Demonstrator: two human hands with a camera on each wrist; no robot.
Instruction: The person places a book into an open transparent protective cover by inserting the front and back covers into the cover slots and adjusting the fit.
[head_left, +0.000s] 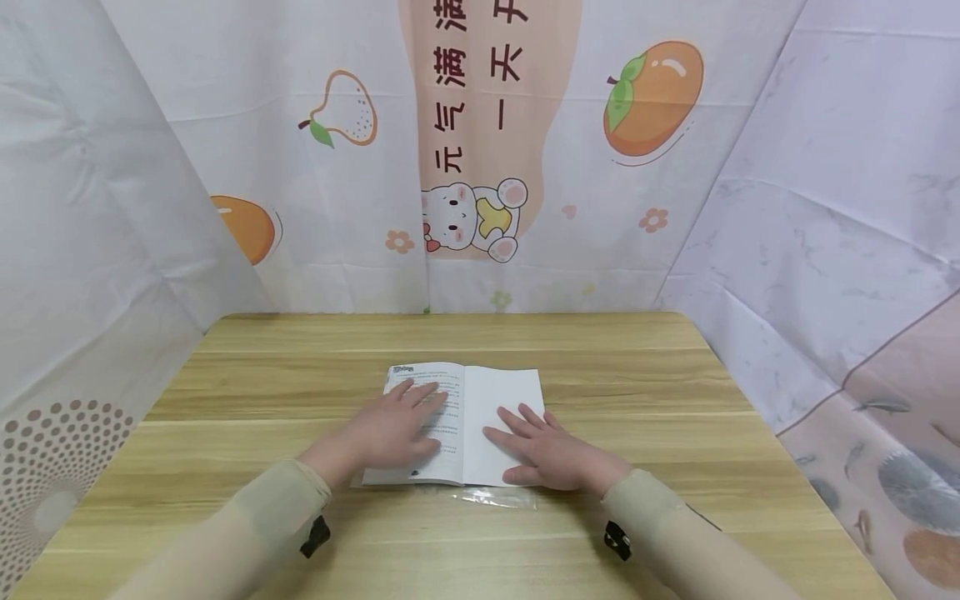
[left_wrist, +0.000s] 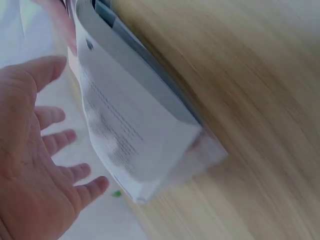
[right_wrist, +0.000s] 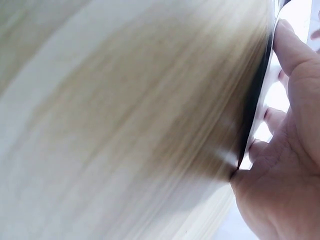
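Note:
An open book (head_left: 480,467) lies on the wooden table, printed text on its left page and a blank right page. My left hand (head_left: 393,429) is spread over the printed page, fingers extended; the left wrist view shows its fingers slightly apart from the book (left_wrist: 130,120), whose pages bulge in a curve. With fingers spread, my right hand (head_left: 551,450) rests on the blank page near its outer edge. In the right wrist view the right hand (right_wrist: 285,135) touches the book's edge. Clear plastic film (head_left: 495,497) sticks out under the book's near edge.
The wooden table (head_left: 637,375) surrounds the book. White printed curtains (head_left: 337,208) hang behind it, with more fabric (head_left: 825,208) at both sides. Dark straps (head_left: 315,536) show at both wrists.

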